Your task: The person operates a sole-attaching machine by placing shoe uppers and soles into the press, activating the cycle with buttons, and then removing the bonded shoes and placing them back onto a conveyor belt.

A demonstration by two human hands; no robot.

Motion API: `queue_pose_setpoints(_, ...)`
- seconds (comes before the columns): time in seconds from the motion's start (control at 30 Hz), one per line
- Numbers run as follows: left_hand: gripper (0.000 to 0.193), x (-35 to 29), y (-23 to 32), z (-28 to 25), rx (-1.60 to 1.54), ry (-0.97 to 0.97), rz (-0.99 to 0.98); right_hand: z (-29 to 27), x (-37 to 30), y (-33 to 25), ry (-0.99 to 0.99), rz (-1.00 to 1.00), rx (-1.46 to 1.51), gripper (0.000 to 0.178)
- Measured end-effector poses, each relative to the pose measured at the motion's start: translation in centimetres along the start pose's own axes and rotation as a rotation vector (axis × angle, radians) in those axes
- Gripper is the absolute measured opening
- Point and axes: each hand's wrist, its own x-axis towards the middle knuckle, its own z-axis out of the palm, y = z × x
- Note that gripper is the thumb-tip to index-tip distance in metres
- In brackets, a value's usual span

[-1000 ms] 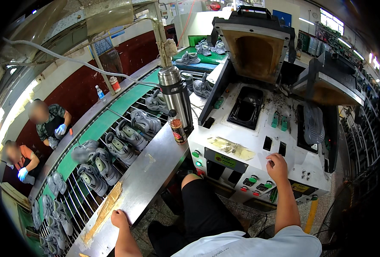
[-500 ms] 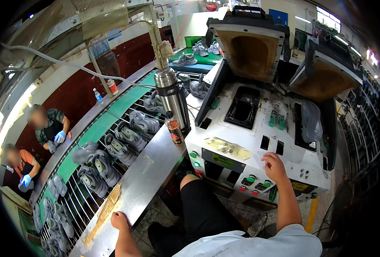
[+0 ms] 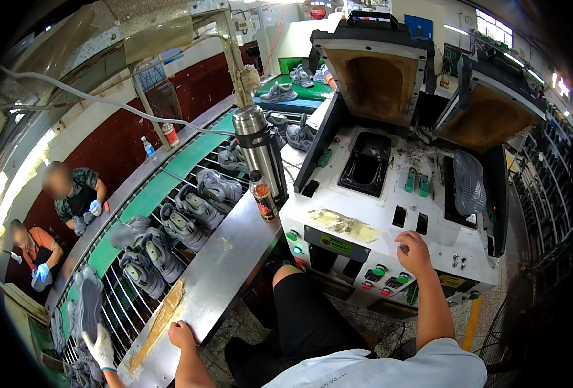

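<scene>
My left hand (image 3: 181,334) is closed in a loose fist and rests on the edge of the steel bench (image 3: 225,255), with nothing showing in it. Over the front of the white two-station press (image 3: 293,213), my right hand (image 3: 415,251) has its fingers curled in, and no object shows in them. Both press lids are raised: the left lid (image 3: 375,81) above a black well (image 3: 366,165), the right lid (image 3: 490,123) above a grey shoe sole (image 3: 469,183) standing in its well. Green and red buttons (image 3: 379,270) line the press front below my right hand.
Several grey shoes (image 3: 186,220) lie on the roller conveyor (image 3: 115,297). A steel flask (image 3: 259,152) and a glass jar (image 3: 263,197) stand at the bench's far end. Lower left, another person's gloved hand (image 3: 101,349) holds a grey shoe (image 3: 91,304). Two co-workers (image 3: 79,194) are across the conveyor.
Another person's white-gloved hand has come in at the lower left, holding a shoe over the conveyor. Conveyor shoes have shifted slightly. An arm appears at the far green table. My hands barely moved.
</scene>
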Motion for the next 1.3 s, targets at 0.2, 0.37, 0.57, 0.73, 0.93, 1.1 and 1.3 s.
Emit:
queue_pose_setpoints(0.2,0.029,0.0,-0.3,0.0,0.016,-0.004,-0.014,0.2,0.0,0.3,0.026,-0.016,-0.066,0.020)
queue_pose_setpoints(0.37,0.029,-0.1,0.3,-0.6,-0.001,-0.015,-0.018,0.4,-0.1,0.2,0.050,0.025,-0.115,0.018)
queue_pose_setpoints(0.57,0.028,-0.3,0.5,-1.3,-0.017,-0.031,-0.037,0.7,0.0,0.0,0.087,0.012,-0.141,0.017)
queue_pose_setpoints(0.73,0.027,-0.1,0.3,-1.0,0.009,0.001,-0.003,0.5,0.0,-0.1,0.111,0.000,-0.159,0.016)
queue_pose_setpoints(0.93,0.027,-0.1,-0.1,-0.9,0.003,-0.025,-0.017,0.5,0.0,-0.2,0.152,-0.020,-0.213,0.015)
queue_pose_setpoints(1.1,0.027,-0.1,0.5,-1.3,0.005,-0.027,-0.028,0.6,0.2,-0.1,0.157,-0.018,-0.256,0.015)
queue_pose_setpoints(1.3,0.030,1.0,0.0,-1.0,0.091,-0.082,-0.060,1.1,0.5,-0.1,0.226,0.008,-0.273,0.015)
